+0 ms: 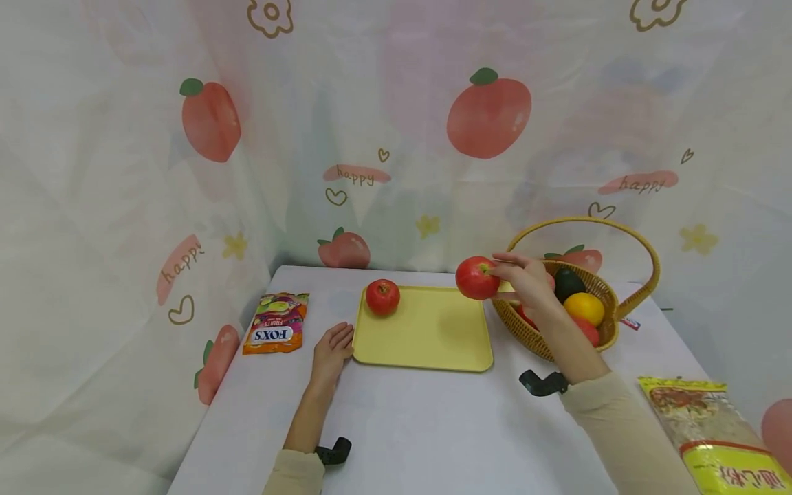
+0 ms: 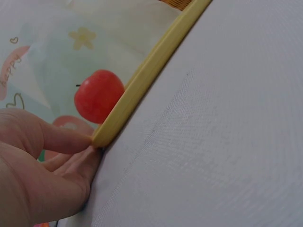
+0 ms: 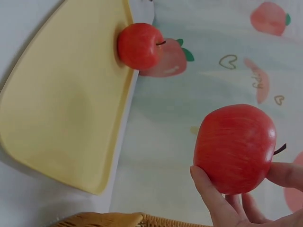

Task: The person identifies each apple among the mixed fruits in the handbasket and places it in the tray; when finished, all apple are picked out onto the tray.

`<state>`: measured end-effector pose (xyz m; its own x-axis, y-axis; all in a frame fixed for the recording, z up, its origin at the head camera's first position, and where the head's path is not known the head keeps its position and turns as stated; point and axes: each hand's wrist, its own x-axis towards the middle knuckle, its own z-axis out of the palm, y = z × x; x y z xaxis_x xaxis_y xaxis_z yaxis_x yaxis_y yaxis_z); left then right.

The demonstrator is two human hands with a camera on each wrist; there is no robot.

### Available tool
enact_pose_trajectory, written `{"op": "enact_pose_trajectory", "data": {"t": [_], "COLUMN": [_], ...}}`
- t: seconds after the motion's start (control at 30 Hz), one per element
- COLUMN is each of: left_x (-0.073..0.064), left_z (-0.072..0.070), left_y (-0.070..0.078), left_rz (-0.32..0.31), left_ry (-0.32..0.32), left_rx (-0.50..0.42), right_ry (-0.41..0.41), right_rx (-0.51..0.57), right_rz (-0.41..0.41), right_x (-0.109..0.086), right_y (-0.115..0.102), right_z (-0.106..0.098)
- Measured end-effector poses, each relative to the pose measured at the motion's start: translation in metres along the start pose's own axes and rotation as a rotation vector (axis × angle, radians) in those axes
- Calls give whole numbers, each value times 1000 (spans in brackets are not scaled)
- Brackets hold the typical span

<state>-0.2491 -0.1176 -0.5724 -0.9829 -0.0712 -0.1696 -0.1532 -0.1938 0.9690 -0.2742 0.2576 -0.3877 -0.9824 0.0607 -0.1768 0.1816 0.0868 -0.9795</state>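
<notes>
In the head view my right hand [image 1: 531,283] holds a red apple [image 1: 475,278] by its stem side, raised over the back right corner of a yellow tray [image 1: 427,333]. Thumb and fingers spread around the underside of this apple [image 3: 235,146] in the right wrist view. Another red apple [image 1: 382,298] sits in the tray's back left corner. At the tray's left edge is my left hand [image 1: 333,352]. The left wrist view shows its thumb and fingertips pinching the corner of the tray rim [image 2: 106,135].
A wicker basket [image 1: 524,335] with a tall handle stands right of the tray, holding a yellow fruit [image 1: 584,309], a dark green fruit [image 1: 568,283] and red fruits. A candy bag [image 1: 277,323] lies at left. A clear-and-yellow food bag [image 1: 711,430] lies at front right.
</notes>
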Motion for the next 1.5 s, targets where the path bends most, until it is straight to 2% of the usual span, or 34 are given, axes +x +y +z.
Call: {"op": "enact_pose_trajectory", "data": {"t": [0.3,0.53,0.8,1.13,1.33,1.5], "left_x": [3,3,4,2,2,1], "left_z": [-1,-1,-1,-1,-1,-1], "left_y": [-1,0,-1,1,1,1], "left_rz": [17,4,27,19,-2,3], "left_ry": [-11,-5,-1,1,6,-3], "left_rx": [-23,-17,-17,-8,-11,-18], "right_ry": [-27,-16,7,12,50,55], "right_rx": [27,50,98,71,44,22], "right_rz": [-28,-31,-29,-2,6,27], "right_x": [10,18,27,46,54,61], "right_y": [4,11,17,39,50,56], "right_z": [16,30,48,63,75,83]}}
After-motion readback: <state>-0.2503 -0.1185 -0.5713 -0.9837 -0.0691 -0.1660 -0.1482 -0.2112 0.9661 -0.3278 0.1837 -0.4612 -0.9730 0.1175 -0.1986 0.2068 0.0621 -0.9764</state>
